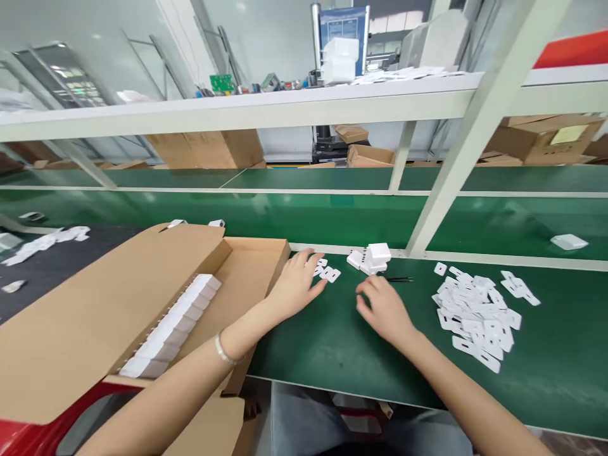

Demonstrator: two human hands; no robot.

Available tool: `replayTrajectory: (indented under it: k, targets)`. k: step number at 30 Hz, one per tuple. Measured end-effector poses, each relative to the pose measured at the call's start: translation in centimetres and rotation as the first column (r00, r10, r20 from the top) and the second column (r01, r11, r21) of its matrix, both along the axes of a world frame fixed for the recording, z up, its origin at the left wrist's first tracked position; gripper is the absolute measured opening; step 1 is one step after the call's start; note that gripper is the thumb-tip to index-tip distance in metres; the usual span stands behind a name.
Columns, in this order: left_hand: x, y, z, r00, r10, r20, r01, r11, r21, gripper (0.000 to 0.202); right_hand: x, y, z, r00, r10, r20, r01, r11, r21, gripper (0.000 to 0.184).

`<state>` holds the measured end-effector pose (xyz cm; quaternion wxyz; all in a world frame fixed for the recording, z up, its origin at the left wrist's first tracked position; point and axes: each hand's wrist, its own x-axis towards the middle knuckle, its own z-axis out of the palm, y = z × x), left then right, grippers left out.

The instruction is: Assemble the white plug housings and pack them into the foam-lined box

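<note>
My left hand reaches over the green bench, its fingers spread and its thumb apart. Just past its fingertips are a few small white pieces, partly hidden by the hand. My right hand hovers to the right, fingers loosely curled with a gap between thumb and forefinger; nothing shows in it. Beyond its knuckles lie dark tweezers. A small stack of white plastic housings sits behind both hands, against the bench's back rail.
An open cardboard box at left holds a row of white housings. A heap of flat white plates lies at right. A slanted post and a shelf beam cross above the bench. A dark mat lies far left.
</note>
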<state>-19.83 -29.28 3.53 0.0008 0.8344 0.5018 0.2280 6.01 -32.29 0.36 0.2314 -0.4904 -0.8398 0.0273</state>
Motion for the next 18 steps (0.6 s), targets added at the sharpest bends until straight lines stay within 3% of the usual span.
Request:
replayTrajectory:
  k: [2, 5, 7, 9, 11, 14, 16, 18]
  targets:
    - [3.8, 2.2, -0.3, 0.995, -0.093, 0.047, 0.091, 0.995, 0.025, 0.056, 4.9, 0.4, -0.8, 0.966, -0.210, 0.154, 0.208, 0.978, 0.028, 0.016]
    - [9.7, 4.8, -0.9, 0.978, -0.187, 0.096, 0.183, 0.982, 0.052, 0.066, 11.6, 0.5, -1.6, 0.810, -0.468, 0.353, 0.474, 0.877, 0.074, 0.020]
    - [12.9, 6.0, -1.5, 0.981, -0.178, 0.078, 0.176, 0.984, 0.040, 0.068, 15.0, 0.4, -1.6, 0.703, -0.577, 0.416, 0.594, 0.798, 0.103, 0.028]
    - [15.1, 6.9, -1.9, 0.988, -0.146, 0.044, 0.145, 0.989, 0.024, 0.063, 17.3, 0.3, -1.4, 0.646, -0.610, 0.459, 0.648, 0.756, 0.093, 0.036]
    - [16.2, 7.4, -2.1, 0.991, -0.132, 0.031, 0.131, 0.991, 0.024, 0.051, 18.3, 0.4, -1.1, 0.647, -0.577, 0.498, 0.652, 0.757, 0.030, 0.041]
    - [15.9, 7.2, -2.1, 0.989, -0.135, 0.060, 0.132, 0.990, 0.056, 0.042, 18.1, 0.6, -1.2, 0.678, -0.528, 0.512, 0.634, 0.772, -0.044, 0.041]
    - [14.8, 6.4, -2.4, 0.976, -0.110, 0.190, 0.094, 0.992, 0.089, 0.041, 17.5, 0.8, -1.7, 0.692, -0.529, 0.491, 0.620, 0.784, -0.031, 0.039]
    - [13.5, 5.5, -3.2, 0.900, -0.058, 0.432, 0.028, 0.997, 0.075, 0.041, 17.0, 1.1, -2.3, 0.719, -0.519, 0.461, 0.589, 0.808, -0.008, 0.037]
